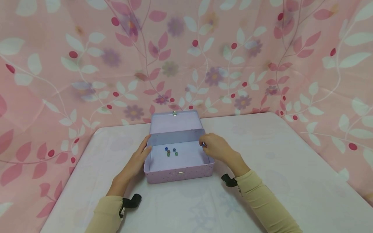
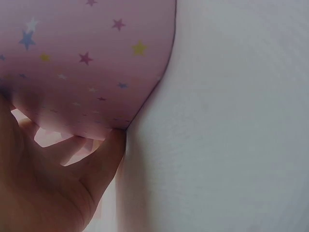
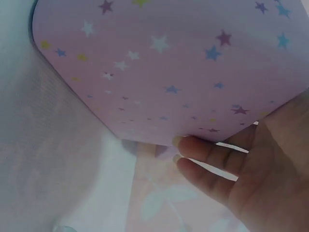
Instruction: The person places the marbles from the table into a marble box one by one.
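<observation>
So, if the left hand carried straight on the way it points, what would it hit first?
The purple box: the left hand touches its left side, so it would likely push there first. Beyond, the raised lid looks next, though depth is unclear.

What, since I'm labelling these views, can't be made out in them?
- Head: whether the right grip holds something; the hand itself covers it.
- Head: fine patterns in the marbles; too small.
- Left wrist: the inside of the box; its own outer side hides it.
- Right wrist: what the pale shape is; the bottom edge cuts it off.
</observation>
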Action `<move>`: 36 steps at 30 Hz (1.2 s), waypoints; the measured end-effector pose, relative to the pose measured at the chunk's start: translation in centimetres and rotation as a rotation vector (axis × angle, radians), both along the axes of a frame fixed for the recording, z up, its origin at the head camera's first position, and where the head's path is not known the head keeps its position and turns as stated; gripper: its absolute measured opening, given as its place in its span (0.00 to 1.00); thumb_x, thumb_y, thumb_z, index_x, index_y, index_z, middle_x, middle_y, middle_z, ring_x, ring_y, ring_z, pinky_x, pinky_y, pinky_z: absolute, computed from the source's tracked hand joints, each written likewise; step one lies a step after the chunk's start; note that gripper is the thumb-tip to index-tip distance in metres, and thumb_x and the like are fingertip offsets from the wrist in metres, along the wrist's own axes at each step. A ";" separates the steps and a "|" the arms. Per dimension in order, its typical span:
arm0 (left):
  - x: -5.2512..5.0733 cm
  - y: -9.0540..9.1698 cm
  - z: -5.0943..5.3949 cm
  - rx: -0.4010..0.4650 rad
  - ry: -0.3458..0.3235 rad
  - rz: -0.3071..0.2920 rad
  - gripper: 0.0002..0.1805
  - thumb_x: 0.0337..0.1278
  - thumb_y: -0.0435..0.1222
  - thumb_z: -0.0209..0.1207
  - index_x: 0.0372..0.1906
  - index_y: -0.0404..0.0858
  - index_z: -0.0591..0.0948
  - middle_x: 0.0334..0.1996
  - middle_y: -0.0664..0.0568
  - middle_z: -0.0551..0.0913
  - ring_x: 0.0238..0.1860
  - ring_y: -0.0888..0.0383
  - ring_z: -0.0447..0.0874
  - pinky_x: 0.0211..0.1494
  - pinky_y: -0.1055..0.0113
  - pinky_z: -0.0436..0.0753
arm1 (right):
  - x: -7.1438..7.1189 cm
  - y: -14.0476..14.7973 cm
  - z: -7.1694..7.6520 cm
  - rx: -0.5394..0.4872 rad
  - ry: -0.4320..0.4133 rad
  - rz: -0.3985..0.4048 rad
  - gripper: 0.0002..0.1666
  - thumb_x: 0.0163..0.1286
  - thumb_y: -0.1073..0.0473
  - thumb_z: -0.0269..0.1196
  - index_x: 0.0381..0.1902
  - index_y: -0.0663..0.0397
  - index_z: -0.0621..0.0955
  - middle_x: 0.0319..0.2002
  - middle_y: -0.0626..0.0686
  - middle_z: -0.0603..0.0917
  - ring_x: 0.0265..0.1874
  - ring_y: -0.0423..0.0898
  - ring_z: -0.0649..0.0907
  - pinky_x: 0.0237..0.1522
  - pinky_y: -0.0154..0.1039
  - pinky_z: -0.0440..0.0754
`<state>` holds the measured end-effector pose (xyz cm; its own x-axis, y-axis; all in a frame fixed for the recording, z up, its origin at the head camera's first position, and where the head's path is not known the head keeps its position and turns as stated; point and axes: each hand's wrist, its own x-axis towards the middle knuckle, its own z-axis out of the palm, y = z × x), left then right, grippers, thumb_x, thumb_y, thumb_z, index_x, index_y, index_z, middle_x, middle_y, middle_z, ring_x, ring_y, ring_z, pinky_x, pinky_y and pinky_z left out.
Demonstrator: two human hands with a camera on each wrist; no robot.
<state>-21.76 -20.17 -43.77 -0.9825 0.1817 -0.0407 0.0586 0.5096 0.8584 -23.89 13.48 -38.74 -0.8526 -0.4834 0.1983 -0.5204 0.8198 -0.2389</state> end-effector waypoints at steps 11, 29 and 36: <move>0.1 0.0 0.0 -0.013 0.022 -0.004 0.35 0.72 0.65 0.33 0.78 0.70 0.40 0.81 0.62 0.39 0.82 0.46 0.36 0.75 0.29 0.44 | 0.5 -0.5 0.2 0.060 -0.131 -0.030 0.08 0.62 0.68 0.62 0.38 0.56 0.86 0.32 0.49 0.84 0.31 0.43 0.79 0.35 0.40 0.80; -0.1 -0.2 -0.1 0.009 0.040 -0.024 0.32 0.77 0.58 0.35 0.79 0.66 0.41 0.82 0.59 0.40 0.82 0.46 0.36 0.78 0.33 0.41 | 0.8 0.2 1.1 0.026 -0.096 -0.016 0.09 0.65 0.64 0.62 0.41 0.55 0.86 0.33 0.48 0.84 0.33 0.43 0.79 0.38 0.40 0.81; 0.1 -0.2 0.0 -0.001 0.045 -0.022 0.34 0.75 0.61 0.35 0.79 0.67 0.41 0.82 0.60 0.40 0.82 0.46 0.37 0.77 0.32 0.42 | 1.1 1.0 2.8 -0.066 -0.053 -0.019 0.10 0.67 0.64 0.61 0.43 0.51 0.85 0.38 0.47 0.85 0.35 0.43 0.80 0.38 0.38 0.81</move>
<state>-21.70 -20.32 -43.81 -0.9791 0.2036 0.0037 0.1089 0.5084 0.8542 -22.76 14.47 -35.93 -0.8719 -0.4542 0.1831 -0.4897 0.8113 -0.3193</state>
